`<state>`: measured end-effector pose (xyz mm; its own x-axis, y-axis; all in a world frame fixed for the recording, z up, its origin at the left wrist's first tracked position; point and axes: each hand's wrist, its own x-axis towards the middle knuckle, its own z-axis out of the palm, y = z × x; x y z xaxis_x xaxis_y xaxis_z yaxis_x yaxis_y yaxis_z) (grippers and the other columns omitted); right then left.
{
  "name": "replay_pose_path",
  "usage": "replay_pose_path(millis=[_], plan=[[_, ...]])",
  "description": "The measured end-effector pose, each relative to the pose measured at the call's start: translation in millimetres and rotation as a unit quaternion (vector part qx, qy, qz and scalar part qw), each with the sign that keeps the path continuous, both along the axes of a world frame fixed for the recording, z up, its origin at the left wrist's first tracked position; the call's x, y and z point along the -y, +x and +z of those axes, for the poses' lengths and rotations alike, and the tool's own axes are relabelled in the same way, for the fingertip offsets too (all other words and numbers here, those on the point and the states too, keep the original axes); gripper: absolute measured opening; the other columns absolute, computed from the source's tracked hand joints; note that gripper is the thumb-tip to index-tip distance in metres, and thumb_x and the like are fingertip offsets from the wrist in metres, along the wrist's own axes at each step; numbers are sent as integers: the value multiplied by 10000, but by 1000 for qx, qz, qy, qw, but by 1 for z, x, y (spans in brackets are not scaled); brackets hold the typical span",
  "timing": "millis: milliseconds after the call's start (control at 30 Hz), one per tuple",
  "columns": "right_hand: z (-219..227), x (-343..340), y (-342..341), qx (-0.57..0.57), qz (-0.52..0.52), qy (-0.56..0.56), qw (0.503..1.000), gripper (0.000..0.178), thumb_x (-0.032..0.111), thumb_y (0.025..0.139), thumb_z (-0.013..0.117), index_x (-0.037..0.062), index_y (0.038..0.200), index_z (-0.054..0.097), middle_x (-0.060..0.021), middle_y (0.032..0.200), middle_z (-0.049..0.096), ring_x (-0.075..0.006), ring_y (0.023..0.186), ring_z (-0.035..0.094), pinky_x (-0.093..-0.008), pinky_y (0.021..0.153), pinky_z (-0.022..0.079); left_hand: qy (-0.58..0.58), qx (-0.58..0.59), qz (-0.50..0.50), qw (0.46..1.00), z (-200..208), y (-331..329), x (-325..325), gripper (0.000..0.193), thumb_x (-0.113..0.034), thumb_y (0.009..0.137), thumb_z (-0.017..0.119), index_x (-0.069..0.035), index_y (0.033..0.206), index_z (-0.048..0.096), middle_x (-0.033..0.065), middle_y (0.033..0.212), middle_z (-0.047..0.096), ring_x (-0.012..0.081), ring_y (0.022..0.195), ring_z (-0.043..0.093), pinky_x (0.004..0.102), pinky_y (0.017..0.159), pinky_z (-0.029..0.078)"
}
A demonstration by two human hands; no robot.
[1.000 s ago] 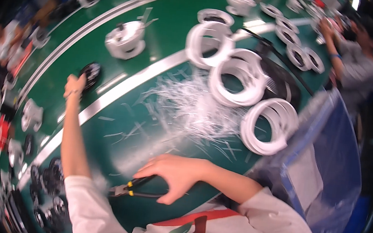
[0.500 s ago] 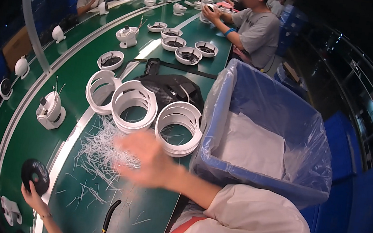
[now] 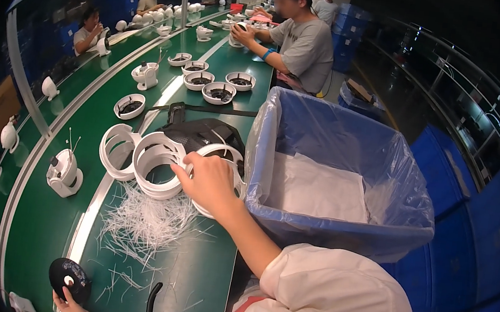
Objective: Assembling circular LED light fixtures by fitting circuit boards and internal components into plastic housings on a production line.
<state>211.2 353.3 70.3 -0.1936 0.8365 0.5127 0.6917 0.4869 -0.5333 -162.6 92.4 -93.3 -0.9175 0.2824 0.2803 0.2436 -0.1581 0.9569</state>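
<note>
At the lower left, my left hand (image 3: 71, 308) grips a round black disc (image 3: 68, 277) with a small white spot near its middle. My right hand (image 3: 215, 183) reaches over the white ring stacks, thumb and fingers apart. It covers part of the right stack of white rings (image 3: 238, 170) and its fingertips come close to the rim of the middle stack of white rings (image 3: 154, 189). Whether the fingertips touch a ring, I cannot tell. Another stack of white rings (image 3: 114, 165) stands left of these. Thin white strips (image 3: 143, 227) lie in a loose heap nearer to me.
Black-handled pliers (image 3: 150, 308) lie at the front edge. A plastic-lined blue bin (image 3: 340, 231) stands at the right. Behind the rings are a black bag (image 3: 203, 133) and several white bowls with black parts (image 3: 219, 93). A white device with wires (image 3: 64, 175) sits left. Co-workers (image 3: 303, 39) work farther along.
My right hand has moved forward from above the strips to the ring stacks. The disc in my left hand has turned and sits lower in view. The whole view has shifted.
</note>
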Motion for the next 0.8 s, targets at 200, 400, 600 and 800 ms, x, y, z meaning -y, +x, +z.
replay_pose_path(millis=[200, 400, 600, 800], plan=[[13, 96, -36, -6, 355, 276, 893, 326, 77, 648, 564, 31, 970, 585, -7, 464, 405, -158, 440, 446, -284, 432, 350, 15, 48, -16, 999, 25, 19, 24, 358, -130, 832, 511, 22, 1144, 427, 116, 1091, 510, 203, 966, 517, 324, 847, 414], [-33, 169, -55, 174, 621, 185, 742, 598, 114, 619, 498, 18, 1205, 433, 42, 405, 332, -88, 339, 353, -224, 378, 277, 1, -60, 16, 998, 15, 22, -8, 248, -61, 806, 490, 2, 1045, 486, 97, 995, 546, 190, 912, 546, 311, 780, 456], [-37, 169, -70, 272, 674, 55, 685, 844, 265, 535, 742, 6, 1231, 342, -145, 924, 520, -269, 914, 499, -412, 810, 362, 223, 176, 8, 959, 50, 50, 2, 182, -75, 817, 472, -22, 990, 487, 72, 958, 553, 153, 865, 548, 271, 743, 457], [-35, 160, -91, 319, 639, -42, 698, 1038, 367, 483, 772, 24, 1291, 217, -231, 1318, 192, -427, 1204, 201, -545, 953, 198, 230, 204, -38, 951, 55, 63, 2, 208, -111, 864, 368, -34, 1046, 431, 76, 998, 529, 155, 909, 535, 278, 760, 457]])
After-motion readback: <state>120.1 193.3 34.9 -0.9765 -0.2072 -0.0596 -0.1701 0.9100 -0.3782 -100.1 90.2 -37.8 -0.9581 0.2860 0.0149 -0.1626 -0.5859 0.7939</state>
